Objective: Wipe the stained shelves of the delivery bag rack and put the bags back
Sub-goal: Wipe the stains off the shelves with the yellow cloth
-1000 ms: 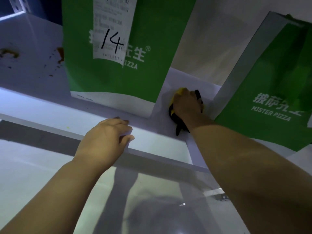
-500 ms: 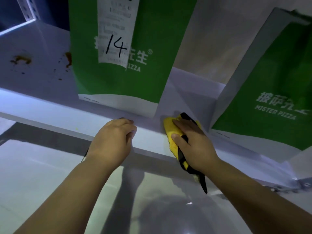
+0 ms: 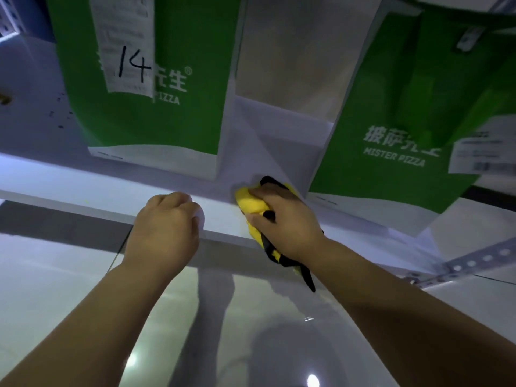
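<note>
Far-left brown stains (image 3: 4,99) not touched yet, white metal shelf's (image 3: 69,177) near edge gripped by the left hand (image 3: 164,227), and the crumpled yellow-and-black cloth (image 3: 248,203), clutched in the right hand (image 3: 284,222), got dragged back nearward from between the green paper bags (image 3: 195,121).

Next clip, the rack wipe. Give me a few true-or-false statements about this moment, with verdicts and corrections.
1. The right hand grips a yellow cloth. True.
2. The bag marked 14 stands to the right of the cloth. False: it stands to the left of it.
3. The left hand holds a spray bottle. False: it rests on the front edge of the shelf, with no bottle.
4. Dark stains show on the shelf to the left of the bag marked 14. True.
</note>
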Available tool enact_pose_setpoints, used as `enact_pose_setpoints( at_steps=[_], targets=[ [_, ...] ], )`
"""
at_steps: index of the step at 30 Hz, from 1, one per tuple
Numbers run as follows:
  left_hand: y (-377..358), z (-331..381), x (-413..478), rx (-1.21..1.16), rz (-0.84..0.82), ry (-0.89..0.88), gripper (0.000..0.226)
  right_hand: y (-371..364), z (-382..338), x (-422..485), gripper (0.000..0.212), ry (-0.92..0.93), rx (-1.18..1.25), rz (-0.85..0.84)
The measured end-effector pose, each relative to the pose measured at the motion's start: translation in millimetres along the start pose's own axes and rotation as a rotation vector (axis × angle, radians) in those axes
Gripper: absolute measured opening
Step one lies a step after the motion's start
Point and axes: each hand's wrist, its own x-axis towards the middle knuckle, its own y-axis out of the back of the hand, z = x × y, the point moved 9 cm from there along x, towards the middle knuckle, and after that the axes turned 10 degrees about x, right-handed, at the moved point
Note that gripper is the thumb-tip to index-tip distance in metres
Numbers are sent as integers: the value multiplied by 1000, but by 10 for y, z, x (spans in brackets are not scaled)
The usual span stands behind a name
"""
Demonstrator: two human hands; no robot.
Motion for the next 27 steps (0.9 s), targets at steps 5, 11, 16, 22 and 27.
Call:
enact_pose_setpoints(
  at_steps=[5, 11, 16, 22, 27],
  targets=[
    [-9, 257, -157, 71, -59, 1, 16, 199, 84, -345, 27, 11, 0, 59],
    [115, 427, -468, 87, -198, 51, 33, 341, 138, -562, 19, -30, 58, -14],
    [470, 536, -594, 120, -180, 101, 34, 538, 171, -626, 31, -106, 238, -48],
    [835, 523, -860, 199, -181, 155, 35, 732, -244, -715, 40, 6, 379, 25],
    [1169, 265, -963, 267, -151, 161, 36, 591, -736, -703, 40, 93, 399, -19]
  ],
)
